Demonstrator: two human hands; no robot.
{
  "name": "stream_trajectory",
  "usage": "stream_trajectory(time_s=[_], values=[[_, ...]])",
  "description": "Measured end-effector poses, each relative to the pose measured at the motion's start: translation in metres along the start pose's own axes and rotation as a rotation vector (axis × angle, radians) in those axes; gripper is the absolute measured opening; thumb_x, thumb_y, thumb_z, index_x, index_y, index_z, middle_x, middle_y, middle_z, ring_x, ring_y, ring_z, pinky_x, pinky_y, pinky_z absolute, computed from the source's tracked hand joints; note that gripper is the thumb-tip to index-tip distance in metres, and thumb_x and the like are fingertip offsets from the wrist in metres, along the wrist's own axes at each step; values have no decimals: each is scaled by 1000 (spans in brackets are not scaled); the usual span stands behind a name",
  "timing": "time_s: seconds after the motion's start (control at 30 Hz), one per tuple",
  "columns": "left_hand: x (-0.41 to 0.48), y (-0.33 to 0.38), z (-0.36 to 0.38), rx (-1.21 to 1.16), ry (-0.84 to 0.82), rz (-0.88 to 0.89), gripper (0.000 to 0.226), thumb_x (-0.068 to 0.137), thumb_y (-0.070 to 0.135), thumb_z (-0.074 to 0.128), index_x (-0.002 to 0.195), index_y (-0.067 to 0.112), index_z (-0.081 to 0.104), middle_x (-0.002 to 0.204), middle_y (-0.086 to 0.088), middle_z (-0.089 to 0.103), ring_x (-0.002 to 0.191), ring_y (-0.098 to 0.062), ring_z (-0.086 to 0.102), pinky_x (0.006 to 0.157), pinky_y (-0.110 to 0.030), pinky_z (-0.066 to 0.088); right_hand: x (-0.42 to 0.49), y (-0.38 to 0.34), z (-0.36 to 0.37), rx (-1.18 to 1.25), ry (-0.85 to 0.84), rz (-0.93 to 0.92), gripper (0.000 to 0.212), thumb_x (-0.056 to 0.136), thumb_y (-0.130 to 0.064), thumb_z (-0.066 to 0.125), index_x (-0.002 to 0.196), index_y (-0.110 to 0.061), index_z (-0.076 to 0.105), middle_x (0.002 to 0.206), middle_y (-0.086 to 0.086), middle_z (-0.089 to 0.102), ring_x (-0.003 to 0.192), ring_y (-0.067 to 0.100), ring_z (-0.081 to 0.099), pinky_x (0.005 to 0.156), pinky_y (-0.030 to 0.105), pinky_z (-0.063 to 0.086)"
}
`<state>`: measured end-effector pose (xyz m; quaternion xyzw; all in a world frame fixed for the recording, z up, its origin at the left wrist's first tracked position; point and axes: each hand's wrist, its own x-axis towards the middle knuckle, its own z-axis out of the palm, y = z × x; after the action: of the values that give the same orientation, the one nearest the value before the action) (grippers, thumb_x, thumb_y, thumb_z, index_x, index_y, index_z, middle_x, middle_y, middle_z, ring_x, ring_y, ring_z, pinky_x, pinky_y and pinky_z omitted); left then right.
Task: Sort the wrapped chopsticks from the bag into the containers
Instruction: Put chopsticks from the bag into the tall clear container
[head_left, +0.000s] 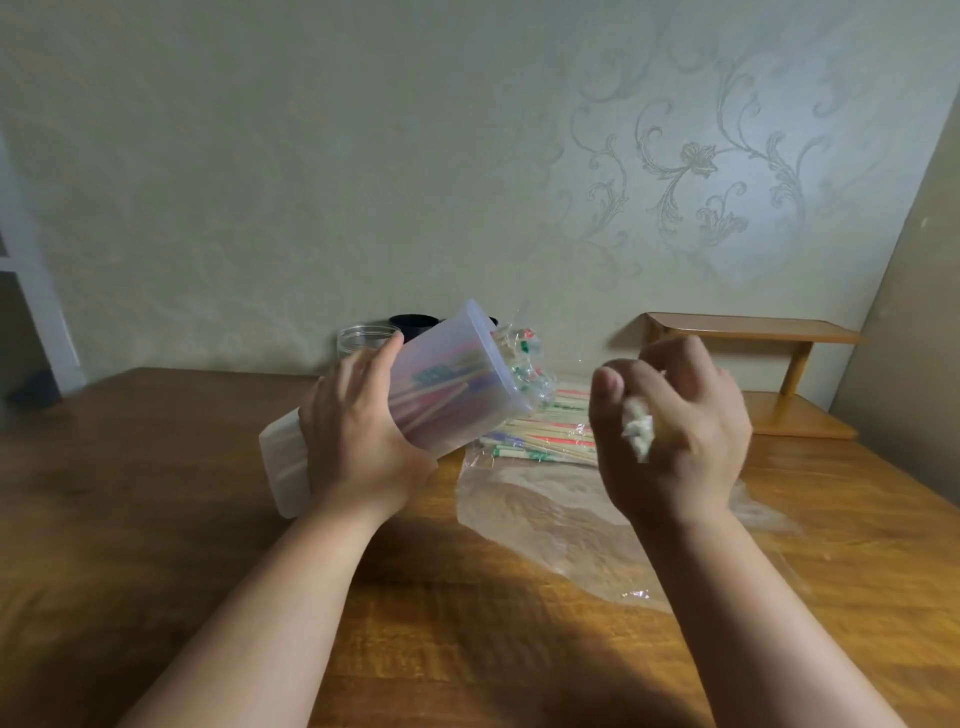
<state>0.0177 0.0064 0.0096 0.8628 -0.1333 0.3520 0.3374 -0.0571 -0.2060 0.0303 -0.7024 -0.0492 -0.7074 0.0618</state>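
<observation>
1. Impossible to count the chopsticks (521, 364) in the tub (460, 413): only blurred pink, green and pale streaks through the cloudy wall, plus wrapped ends poking out of the mouth.
2. Hard to make out the wad (638, 427) in the right hand (675, 431): white, crumpled, mostly covered by thumb and curled fingers.
3. Partly hidden behind the tub and the left hand (358, 431), near the far edge of the table (156, 467): a clear jar (363, 340) and a black cup (413, 322), upper parts only.
4. Partly covered by the right hand: a loose pile (545, 436) of wrapped chopsticks, too overlapped to count, on the far end of the bag (545, 509).
5. Bag clear and flat on the table, right of centre, its near end running under the right forearm.
6. Left hand wrapped round the tub's middle, gripping it; tub tilted, mouth up and to the right, above the pile. Unclear whether the base touches the table.
7. Right hand closed on the wad, raised over the bag, apart from the tub.
8. Counted: two hands, one tub, one jar, one cup, one bag, one pile, one wad, and one small wooden shelf (753, 332) at the far right corner.
</observation>
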Motion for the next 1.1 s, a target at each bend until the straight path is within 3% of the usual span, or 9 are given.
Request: stream_trajectory(time_s=[0.1,0.27,0.33,0.5,0.63,0.73,0.9,1.0,1.1], values=[[-1,-1,1,12,-18,29,116,55,8,82,153,29,24,143,3,36,128,-18,25,111,-44,23,-2,0,0,99,49,112,54,105,-41,40,77,-9,73,79,9,63,66,21,57,48,32,40],[-2,-2,3,22,-16,82,107,53,10,83,149,26,36,142,0,40,128,-21,30,109,-44,26,-6,-4,5,360,30,201,45,100,-40,50,89,-5,76,91,9,62,87,3,55,73,15,44],[-2,-2,4,28,-28,101,103,56,12,80,149,27,37,141,2,40,127,-17,27,110,-43,25,-7,-7,7,451,48,246,43,100,-38,50,89,-5,75,89,6,62,86,0,56,75,16,44],[-3,-4,7,32,-35,165,92,56,22,65,146,25,43,137,1,46,124,-21,37,110,-44,27,-5,-13,5,525,77,373,47,104,-40,39,80,-13,70,72,-1,58,70,16,58,65,25,44],[-4,-4,7,28,-66,184,91,58,25,63,146,25,41,136,0,46,123,-18,35,112,-50,27,-1,-19,3,497,90,340,48,104,-29,38,71,-8,65,73,-22,48,67,16,51,66,14,38],[-4,-3,6,17,-72,186,91,57,25,60,146,24,42,136,0,47,124,-17,33,113,-52,26,-2,-20,3,490,117,336,60,106,-38,31,68,-3,63,69,-14,45,67,13,48,66,13,36],[-4,-4,6,39,-84,197,91,58,27,67,146,25,42,137,0,46,124,-18,33,115,-49,24,-4,-20,8,615,88,487,37,102,-32,38,72,-26,59,72,0,53,66,17,54,60,26,43],[-3,-6,7,63,-115,199,100,58,16,80,148,28,39,140,1,44,128,-20,33,116,-48,22,-2,-22,9,733,110,659,36,98,-39,40,72,-28,61,71,10,58,61,17,55,57,30,45],[-3,-5,8,61,-93,198,97,58,16,78,147,27,40,139,1,44,125,-18,32,114,-45,22,3,-21,7,712,208,702,38,98,-41,40,68,-35,63,67,8,57,58,19,54,55,35,43]])
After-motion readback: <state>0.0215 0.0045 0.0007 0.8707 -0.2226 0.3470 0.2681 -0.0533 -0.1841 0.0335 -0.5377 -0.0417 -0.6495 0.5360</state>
